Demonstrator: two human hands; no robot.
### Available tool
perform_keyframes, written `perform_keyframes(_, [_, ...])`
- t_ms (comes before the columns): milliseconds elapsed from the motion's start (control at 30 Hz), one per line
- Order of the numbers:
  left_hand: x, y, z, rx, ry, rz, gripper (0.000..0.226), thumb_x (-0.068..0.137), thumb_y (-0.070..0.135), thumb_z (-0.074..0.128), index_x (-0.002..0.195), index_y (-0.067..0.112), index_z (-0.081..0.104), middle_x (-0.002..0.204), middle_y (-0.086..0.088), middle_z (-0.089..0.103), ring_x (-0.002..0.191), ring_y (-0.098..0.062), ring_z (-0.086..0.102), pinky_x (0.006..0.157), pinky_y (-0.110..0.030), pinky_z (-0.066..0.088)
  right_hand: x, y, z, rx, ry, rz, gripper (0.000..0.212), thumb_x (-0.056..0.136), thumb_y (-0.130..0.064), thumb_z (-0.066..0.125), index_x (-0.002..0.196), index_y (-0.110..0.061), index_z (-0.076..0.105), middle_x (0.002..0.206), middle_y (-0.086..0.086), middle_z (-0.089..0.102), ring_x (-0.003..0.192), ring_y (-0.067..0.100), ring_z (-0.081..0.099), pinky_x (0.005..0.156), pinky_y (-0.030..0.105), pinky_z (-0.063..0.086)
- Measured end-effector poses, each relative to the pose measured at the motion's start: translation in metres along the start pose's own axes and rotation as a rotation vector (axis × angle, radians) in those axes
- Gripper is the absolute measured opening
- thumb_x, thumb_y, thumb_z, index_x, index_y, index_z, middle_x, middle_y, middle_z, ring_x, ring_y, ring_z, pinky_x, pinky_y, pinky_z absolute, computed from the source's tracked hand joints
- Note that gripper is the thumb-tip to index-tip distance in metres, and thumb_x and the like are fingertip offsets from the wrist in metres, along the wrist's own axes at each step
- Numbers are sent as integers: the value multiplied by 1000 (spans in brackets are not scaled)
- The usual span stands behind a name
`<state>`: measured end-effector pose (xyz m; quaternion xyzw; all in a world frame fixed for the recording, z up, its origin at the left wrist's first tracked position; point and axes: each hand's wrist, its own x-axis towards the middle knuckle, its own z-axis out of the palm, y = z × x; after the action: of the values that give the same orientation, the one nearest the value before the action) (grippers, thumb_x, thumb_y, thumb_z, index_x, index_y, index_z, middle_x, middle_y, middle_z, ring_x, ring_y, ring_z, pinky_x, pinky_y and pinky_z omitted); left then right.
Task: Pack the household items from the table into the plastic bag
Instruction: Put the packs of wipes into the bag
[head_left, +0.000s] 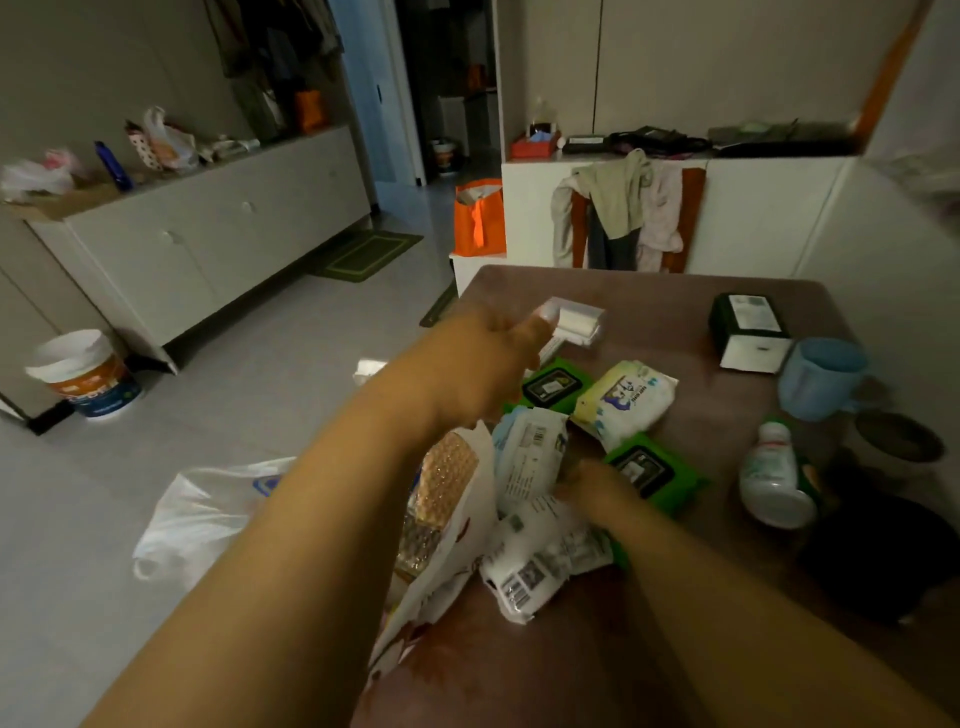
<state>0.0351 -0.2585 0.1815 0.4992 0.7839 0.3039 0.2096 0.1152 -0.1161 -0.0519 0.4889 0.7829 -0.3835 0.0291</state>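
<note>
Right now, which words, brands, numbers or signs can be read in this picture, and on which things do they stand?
No text can be read with certainty.
White and yellow pack: blue print, blurred.
Two green packs: dark labels, too small.
White packs: barcodes and fine print, unreadable.
Dark box: white label, too small.
White bottle: print blurred.
Bucket on the floor: lettering blurred.
</note>
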Motion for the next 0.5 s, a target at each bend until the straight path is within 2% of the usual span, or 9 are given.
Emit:
perform_keyframes(100, [7, 1, 13, 9, -42, -27, 47, 94, 58, 30, 89, 22, 61, 69, 3, 61, 48, -6, 54, 39, -14, 40, -9, 4, 16, -128, 77, -21, 61, 80, -52, 62, 128, -17, 51, 127, 9, 59, 114, 30, 56, 92, 38, 48])
perform_keyframes(167, [9, 1, 21, 20, -63, -29, 47, 94, 58, 29, 87, 23, 60, 69, 3, 61, 51, -6, 56, 45, -19, 41, -12, 2, 18, -203, 59, -23, 64, 79, -56, 61, 128, -16, 52, 128, 9, 58, 116, 30, 54, 96, 40, 47])
perform_keyframes(267, [11, 3, 27, -5, -73, -21, 45, 94, 57, 30, 84, 25, 59, 68, 4, 61, 49, -5, 56, 46, -19, 41, -15, 0, 12, -277, 7, 3, 66, 80, -59, 60, 127, -13, 54, 128, 11, 58, 118, 29, 53, 98, 39, 45])
perform_keyframes(333, [14, 5, 31, -12, -78, -17, 45, 95, 56, 30, 86, 24, 59, 68, 4, 61, 50, -6, 56, 47, -21, 42, -17, 3, 11, -228, 18, 17, 66, 79, -56, 64, 126, -9, 53, 126, 12, 59, 114, 28, 56, 94, 36, 48])
perform_keyframes(433, [18, 11, 39, -18, -69, -10, 45, 96, 53, 31, 93, 18, 60, 71, 1, 62, 56, -10, 58, 53, -25, 49, -24, 10, 14, 22, 41, 23, 55, 78, -41, 73, 118, -6, 56, 120, 11, 62, 98, 21, 60, 71, 25, 51])
perform_keyframes(500, [22, 16, 47, -51, -61, -2, 51, 97, 49, 34, 97, 7, 63, 79, -10, 66, 63, -18, 59, 62, -31, 52, -30, 17, 11, 187, 42, 14, 48, 75, -31, 77, 113, -8, 58, 115, 9, 63, 99, 21, 60, 75, 28, 52])
